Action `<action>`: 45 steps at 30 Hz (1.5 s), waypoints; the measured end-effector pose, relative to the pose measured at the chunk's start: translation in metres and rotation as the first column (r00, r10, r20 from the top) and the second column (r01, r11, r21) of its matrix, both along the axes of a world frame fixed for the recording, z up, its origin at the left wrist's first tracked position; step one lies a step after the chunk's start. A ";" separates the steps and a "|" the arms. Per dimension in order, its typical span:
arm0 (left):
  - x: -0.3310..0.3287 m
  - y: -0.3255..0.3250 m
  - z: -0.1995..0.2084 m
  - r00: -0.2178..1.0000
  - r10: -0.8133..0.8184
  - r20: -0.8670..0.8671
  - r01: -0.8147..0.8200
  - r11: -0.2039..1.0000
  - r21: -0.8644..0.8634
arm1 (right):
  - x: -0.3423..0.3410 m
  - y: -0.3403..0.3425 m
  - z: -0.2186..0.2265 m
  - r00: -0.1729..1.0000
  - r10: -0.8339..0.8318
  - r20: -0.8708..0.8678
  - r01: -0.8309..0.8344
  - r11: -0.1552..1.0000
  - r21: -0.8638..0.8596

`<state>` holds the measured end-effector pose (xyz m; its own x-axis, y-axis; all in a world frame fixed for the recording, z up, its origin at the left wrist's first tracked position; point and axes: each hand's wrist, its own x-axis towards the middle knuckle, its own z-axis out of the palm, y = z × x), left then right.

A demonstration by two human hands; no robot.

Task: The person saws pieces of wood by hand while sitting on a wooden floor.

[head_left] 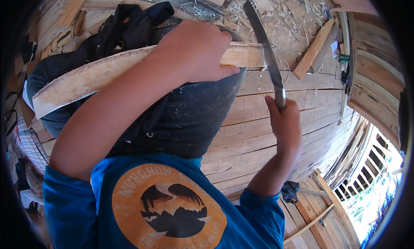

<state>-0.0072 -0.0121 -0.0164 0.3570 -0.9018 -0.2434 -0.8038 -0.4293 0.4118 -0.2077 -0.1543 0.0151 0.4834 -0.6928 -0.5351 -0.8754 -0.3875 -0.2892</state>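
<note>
A long pale piece of wood (92, 74) with rough bark along one edge lies across my dark-clothed lap. My left hand (196, 48) is wrapped over it near its right end, thumb on the near side. In my right hand (284, 124) is the handle of a long-bladed knife (269, 55), mostly hidden by the fingers. Its dark, narrow blade points away from me and crosses just at the wood's squared right end. A small sliver shows at that end, beside the blade. Whether the blade touches the wood I cannot tell for sure.
Curly shavings (293, 29) litter the plank floor (246, 119) ahead. Offcuts, including a wood block (315, 48), lie to the right. A plank wall (375, 72) rises at far right, with a slatted railing (366, 162) nearer. A black plastic bag (290, 192) sits by my right elbow.
</note>
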 end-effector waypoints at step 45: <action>0.003 0.004 -0.007 0.998 0.059 -0.007 -0.058 0.998 0.023 | -0.047 -0.007 0.049 0.993 0.022 -0.116 -0.022 1.000 0.005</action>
